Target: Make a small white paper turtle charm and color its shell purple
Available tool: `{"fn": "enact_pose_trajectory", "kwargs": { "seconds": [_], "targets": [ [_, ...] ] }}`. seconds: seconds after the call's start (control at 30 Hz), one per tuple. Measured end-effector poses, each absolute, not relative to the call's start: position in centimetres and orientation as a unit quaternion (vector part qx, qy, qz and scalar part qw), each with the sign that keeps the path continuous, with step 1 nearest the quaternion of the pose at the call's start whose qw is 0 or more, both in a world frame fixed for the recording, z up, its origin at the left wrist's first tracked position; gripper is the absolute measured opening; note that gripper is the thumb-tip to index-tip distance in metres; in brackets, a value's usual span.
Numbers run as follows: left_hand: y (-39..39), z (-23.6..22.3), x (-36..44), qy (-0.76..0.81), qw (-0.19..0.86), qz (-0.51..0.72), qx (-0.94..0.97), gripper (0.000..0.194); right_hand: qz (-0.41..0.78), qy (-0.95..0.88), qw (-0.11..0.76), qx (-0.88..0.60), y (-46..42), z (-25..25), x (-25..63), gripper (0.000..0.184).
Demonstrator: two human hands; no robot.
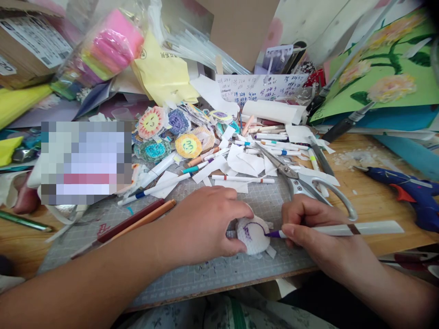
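A round white textured disc (255, 244) lies on the grey cutting mat (157, 278), with a purple curved line and small purple marks drawn on it. My left hand (209, 224) pinches the disc at its left edge between thumb and fingers. In my right hand (315, 228) is a white marker pen (373, 228) with a purple tip, held in a writing grip. Its tip touches the disc near the right end of the purple curve. Small white scraps stick out from beneath the disc.
Silver scissors (298, 178) lie just beyond my right hand. Several colored discs (188, 145), markers and paper scraps (243, 162) are heaped behind my hands. A blue glue gun (404, 183) rests at the right. A maroon pen (130, 220) lies beside my left forearm.
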State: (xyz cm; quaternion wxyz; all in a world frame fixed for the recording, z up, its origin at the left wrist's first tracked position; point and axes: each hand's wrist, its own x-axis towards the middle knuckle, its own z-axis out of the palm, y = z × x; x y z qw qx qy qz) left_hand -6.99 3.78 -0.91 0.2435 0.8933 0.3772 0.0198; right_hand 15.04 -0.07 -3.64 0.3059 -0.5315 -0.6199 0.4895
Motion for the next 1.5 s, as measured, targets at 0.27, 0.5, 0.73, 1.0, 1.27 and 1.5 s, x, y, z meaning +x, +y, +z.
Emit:
{"fn": "enact_pose_trajectory", "kwargs": {
  "seconds": [0.27, 0.5, 0.73, 1.0, 1.27, 1.5],
  "targets": [
    [3.7, -0.9, -7.0, 0.374, 0.25, 0.026, 0.893, 0.035, 0.489, -0.615, 0.301, -0.54, -0.5, -3.2, 14.1, 0.018],
    [3.6, -0.9, -7.1, 0.365, 0.244, 0.031, 0.898, 0.033, 0.438, -0.619, 0.311, -0.574, -0.9, -3.4, 13.0, 0.019],
    [3.7, -1.0, -7.0, 0.365, 0.246, 0.039, 0.897, 0.029, 0.426, -0.655, 0.294, -0.55, -1.1, -3.1, 12.9, 0.018],
    [3.7, -0.8, -6.9, 0.368, 0.247, 0.028, 0.896, 0.027, 0.482, -0.659, 0.258, -0.516, -0.7, -2.8, 13.4, 0.02],
    [3.8, -0.8, -7.0, 0.368, 0.246, 0.026, 0.896, 0.029, 0.503, -0.631, 0.273, -0.523, -0.1, -2.9, 14.2, 0.02],
    [3.7, -0.9, -7.0, 0.369, 0.249, 0.03, 0.895, 0.029, 0.512, -0.566, 0.372, -0.528, 0.2, -3.9, 14.6, 0.023]
  ]
}}
